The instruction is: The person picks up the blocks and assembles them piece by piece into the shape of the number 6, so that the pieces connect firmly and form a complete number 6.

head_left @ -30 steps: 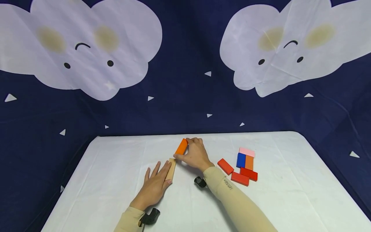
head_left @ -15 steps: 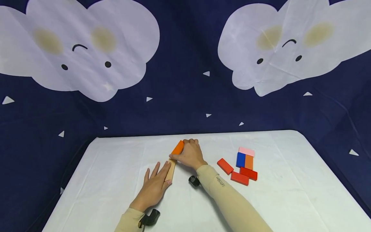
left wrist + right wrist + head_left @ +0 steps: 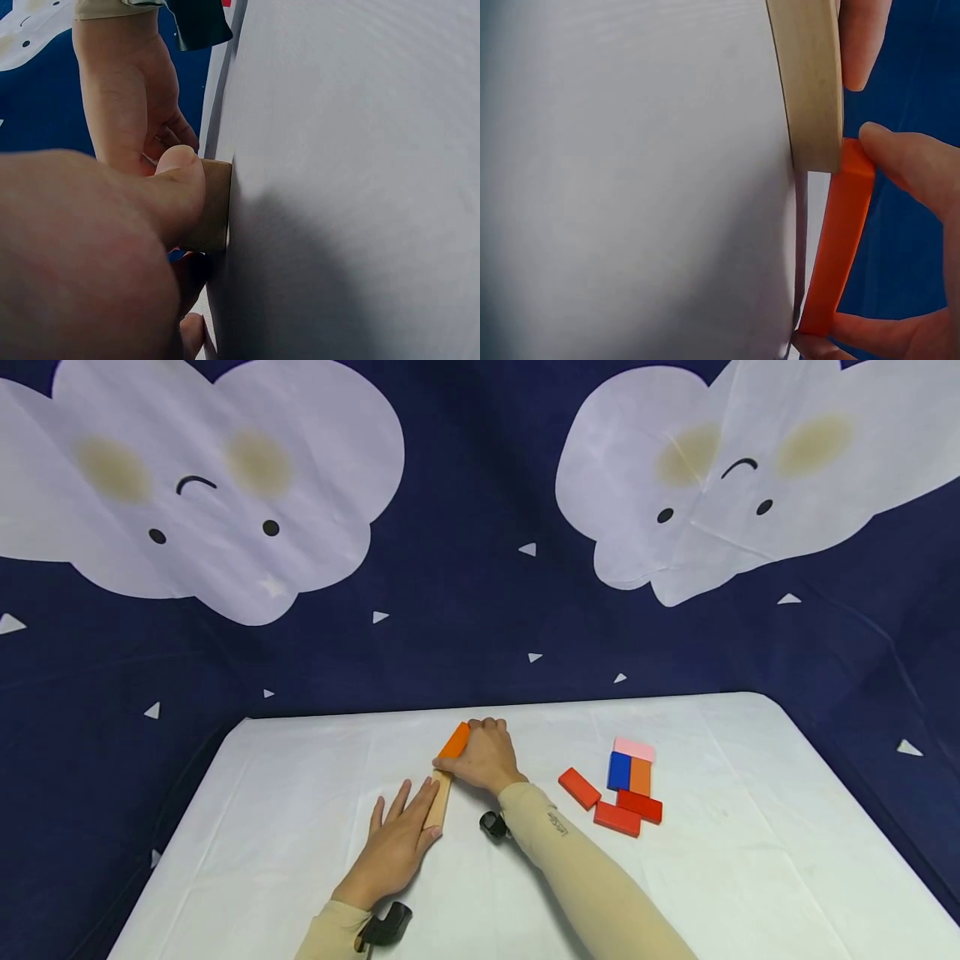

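My right hand pinches an orange block between the thumb at its near end and the fingers at its far end. In the right wrist view the orange block tilts, its thumb end level with the top of a plain wooden block. Whether the two touch, I cannot tell. My left hand rests against that wooden block, fingers straight and spread. Its thumb presses on the block's near end in the left wrist view. The palm hides part of the wood.
To the right lie a pink block, a blue block, a darker orange block and red blocks. A white cloth covers the table. Behind its back edge hangs a dark blue curtain with clouds.
The right hand has brought the orange block left, closer to the far end of the wooden block. The left hand has stayed against the wood. The view has shifted slightly.
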The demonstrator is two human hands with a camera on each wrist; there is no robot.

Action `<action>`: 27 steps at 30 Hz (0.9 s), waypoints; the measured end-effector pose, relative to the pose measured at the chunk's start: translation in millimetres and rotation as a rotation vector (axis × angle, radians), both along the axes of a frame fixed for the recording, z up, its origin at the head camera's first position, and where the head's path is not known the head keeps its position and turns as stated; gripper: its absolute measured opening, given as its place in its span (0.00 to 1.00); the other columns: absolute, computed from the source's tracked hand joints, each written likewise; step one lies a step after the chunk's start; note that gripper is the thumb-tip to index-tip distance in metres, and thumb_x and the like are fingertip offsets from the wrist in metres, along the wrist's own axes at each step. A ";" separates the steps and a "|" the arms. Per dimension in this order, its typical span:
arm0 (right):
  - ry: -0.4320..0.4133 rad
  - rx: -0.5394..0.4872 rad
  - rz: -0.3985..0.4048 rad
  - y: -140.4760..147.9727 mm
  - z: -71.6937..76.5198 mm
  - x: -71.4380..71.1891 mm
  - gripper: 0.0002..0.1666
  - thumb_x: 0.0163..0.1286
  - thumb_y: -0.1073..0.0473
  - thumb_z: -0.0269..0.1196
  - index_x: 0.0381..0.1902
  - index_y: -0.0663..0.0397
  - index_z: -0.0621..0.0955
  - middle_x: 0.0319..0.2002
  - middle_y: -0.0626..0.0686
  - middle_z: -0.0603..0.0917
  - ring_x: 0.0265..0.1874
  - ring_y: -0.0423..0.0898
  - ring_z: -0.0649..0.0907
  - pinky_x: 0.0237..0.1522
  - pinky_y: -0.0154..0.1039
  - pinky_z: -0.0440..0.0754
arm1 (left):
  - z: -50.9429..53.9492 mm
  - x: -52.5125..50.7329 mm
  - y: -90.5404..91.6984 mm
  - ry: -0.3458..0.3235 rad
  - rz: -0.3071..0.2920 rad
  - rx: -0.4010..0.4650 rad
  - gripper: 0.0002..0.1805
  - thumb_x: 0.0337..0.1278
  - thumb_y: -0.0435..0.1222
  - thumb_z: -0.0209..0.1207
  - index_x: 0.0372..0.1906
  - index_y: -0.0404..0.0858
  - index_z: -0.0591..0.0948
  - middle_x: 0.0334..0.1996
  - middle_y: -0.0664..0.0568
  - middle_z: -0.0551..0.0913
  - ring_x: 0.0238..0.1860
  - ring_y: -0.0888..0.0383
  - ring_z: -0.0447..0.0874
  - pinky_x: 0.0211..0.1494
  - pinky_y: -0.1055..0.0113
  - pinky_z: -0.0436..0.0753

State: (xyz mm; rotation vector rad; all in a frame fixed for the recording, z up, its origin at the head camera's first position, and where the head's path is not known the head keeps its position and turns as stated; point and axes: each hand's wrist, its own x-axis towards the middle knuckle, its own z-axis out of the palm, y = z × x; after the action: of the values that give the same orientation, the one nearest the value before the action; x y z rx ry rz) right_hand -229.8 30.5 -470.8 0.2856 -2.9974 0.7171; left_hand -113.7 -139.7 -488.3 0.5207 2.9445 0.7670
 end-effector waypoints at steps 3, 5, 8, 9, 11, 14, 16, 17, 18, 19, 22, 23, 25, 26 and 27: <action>-0.009 0.021 0.006 -0.8 0.3 -1.1 0.55 0.52 0.31 0.73 0.64 0.67 0.76 0.52 0.64 0.80 0.51 0.57 0.75 0.57 0.47 0.76 | -0.3 0.0 -0.1 0.004 -0.003 0.005 0.34 0.75 0.43 0.53 0.78 0.35 0.59 0.77 0.44 0.60 0.78 0.38 0.46 0.72 0.30 0.39; -0.010 0.030 0.010 -1.6 0.1 -1.7 0.56 0.52 0.31 0.73 0.65 0.67 0.76 0.53 0.64 0.80 0.52 0.58 0.75 0.58 0.47 0.76 | -0.7 -0.3 -0.4 0.003 -0.005 0.003 0.34 0.75 0.43 0.53 0.78 0.36 0.59 0.77 0.44 0.60 0.79 0.38 0.46 0.72 0.30 0.39; -0.012 0.036 0.016 -2.6 0.1 -2.3 0.56 0.52 0.31 0.73 0.65 0.68 0.75 0.53 0.65 0.80 0.53 0.58 0.75 0.59 0.46 0.75 | -1.0 -0.5 -0.7 0.000 -0.006 0.004 0.34 0.75 0.43 0.52 0.78 0.36 0.59 0.77 0.44 0.59 0.79 0.38 0.46 0.72 0.30 0.39; -0.014 0.040 0.018 -2.7 0.3 -2.4 0.56 0.52 0.31 0.73 0.65 0.68 0.75 0.53 0.65 0.80 0.53 0.58 0.75 0.59 0.46 0.75 | -1.1 -0.6 -0.8 -0.001 -0.006 0.005 0.34 0.75 0.43 0.52 0.79 0.36 0.59 0.77 0.45 0.59 0.79 0.38 0.46 0.73 0.30 0.39; -0.018 0.048 0.022 -2.5 1.0 -2.4 0.56 0.52 0.31 0.73 0.65 0.67 0.75 0.52 0.64 0.80 0.52 0.58 0.75 0.59 0.46 0.75 | -1.6 -1.0 -0.9 -0.004 -0.005 0.006 0.34 0.75 0.43 0.53 0.79 0.36 0.59 0.77 0.45 0.59 0.79 0.38 0.46 0.72 0.30 0.38; -0.015 0.051 0.030 -1.6 0.9 -2.4 0.54 0.52 0.32 0.73 0.65 0.66 0.76 0.52 0.64 0.80 0.52 0.57 0.75 0.58 0.47 0.76 | -2.3 -1.1 -1.2 -0.008 -0.003 0.006 0.35 0.75 0.43 0.53 0.79 0.37 0.58 0.77 0.45 0.59 0.79 0.38 0.45 0.73 0.30 0.38; -0.017 0.045 0.038 -0.9 0.6 -2.6 0.54 0.53 0.32 0.73 0.65 0.66 0.76 0.54 0.64 0.79 0.54 0.58 0.74 0.59 0.47 0.75 | -2.5 -0.9 -1.4 -0.009 -0.001 0.006 0.35 0.75 0.43 0.53 0.79 0.37 0.58 0.77 0.45 0.59 0.79 0.38 0.45 0.73 0.30 0.38; -0.018 0.039 0.042 -0.4 0.4 -2.6 0.53 0.53 0.32 0.73 0.65 0.66 0.76 0.55 0.65 0.79 0.54 0.58 0.74 0.60 0.48 0.75 | -2.5 -0.7 -1.5 -0.008 -0.002 0.006 0.35 0.75 0.43 0.53 0.79 0.37 0.58 0.77 0.45 0.59 0.79 0.38 0.45 0.73 0.30 0.38; -0.018 0.033 0.049 0.1 0.3 -2.6 0.53 0.54 0.33 0.73 0.65 0.66 0.76 0.56 0.65 0.78 0.56 0.59 0.74 0.61 0.48 0.75 | -2.5 -0.6 -1.6 -0.009 -0.001 0.005 0.35 0.75 0.43 0.53 0.79 0.37 0.58 0.77 0.45 0.59 0.79 0.38 0.45 0.73 0.30 0.38; -0.021 0.029 0.057 0.6 0.3 -2.7 0.53 0.54 0.33 0.73 0.65 0.66 0.76 0.58 0.65 0.78 0.57 0.59 0.73 0.62 0.49 0.74 | -2.3 -0.5 -1.5 -0.008 -0.001 0.005 0.35 0.75 0.43 0.53 0.79 0.37 0.58 0.77 0.45 0.59 0.79 0.38 0.45 0.73 0.30 0.38; -0.028 0.017 0.076 2.4 -0.1 -2.8 0.53 0.55 0.33 0.72 0.67 0.66 0.75 0.60 0.66 0.76 0.59 0.59 0.72 0.64 0.50 0.72 | -1.9 -0.4 -1.5 -0.007 -0.003 0.002 0.35 0.75 0.44 0.52 0.79 0.37 0.58 0.78 0.45 0.59 0.79 0.38 0.45 0.73 0.30 0.38; -0.028 0.008 0.081 3.0 -0.1 -2.9 0.53 0.55 0.33 0.73 0.67 0.66 0.75 0.61 0.66 0.76 0.60 0.60 0.72 0.65 0.50 0.71 | -1.6 -0.3 -1.4 -0.001 -0.006 0.004 0.35 0.75 0.44 0.52 0.79 0.37 0.58 0.77 0.44 0.59 0.79 0.38 0.46 0.72 0.30 0.39; -0.032 -0.007 0.088 4.1 0.2 -2.9 0.53 0.56 0.34 0.73 0.67 0.65 0.74 0.61 0.65 0.76 0.60 0.59 0.72 0.65 0.50 0.71 | -1.3 -0.4 -1.2 0.006 -0.010 0.006 0.34 0.75 0.44 0.52 0.79 0.36 0.59 0.77 0.44 0.60 0.78 0.37 0.47 0.72 0.29 0.40; -0.034 -0.014 0.089 4.6 0.4 -2.9 0.52 0.56 0.34 0.73 0.67 0.65 0.74 0.61 0.65 0.76 0.60 0.59 0.72 0.65 0.50 0.71 | -1.2 -0.5 -1.2 0.006 -0.010 0.006 0.34 0.75 0.44 0.52 0.79 0.36 0.59 0.77 0.44 0.60 0.78 0.37 0.47 0.72 0.29 0.40; -0.035 -0.019 0.091 5.2 0.6 -2.9 0.52 0.56 0.34 0.73 0.67 0.65 0.75 0.62 0.65 0.76 0.60 0.59 0.72 0.65 0.50 0.71 | -1.4 -0.5 -1.2 0.012 -0.012 0.008 0.34 0.75 0.44 0.52 0.78 0.36 0.59 0.77 0.43 0.60 0.78 0.37 0.48 0.72 0.29 0.40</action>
State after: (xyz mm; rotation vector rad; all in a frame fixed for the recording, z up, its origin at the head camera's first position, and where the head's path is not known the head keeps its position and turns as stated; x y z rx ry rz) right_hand -232.7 35.7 -470.2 0.4156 -3.0258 0.7651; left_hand -114.2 -140.9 -489.7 0.5453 2.9470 0.7780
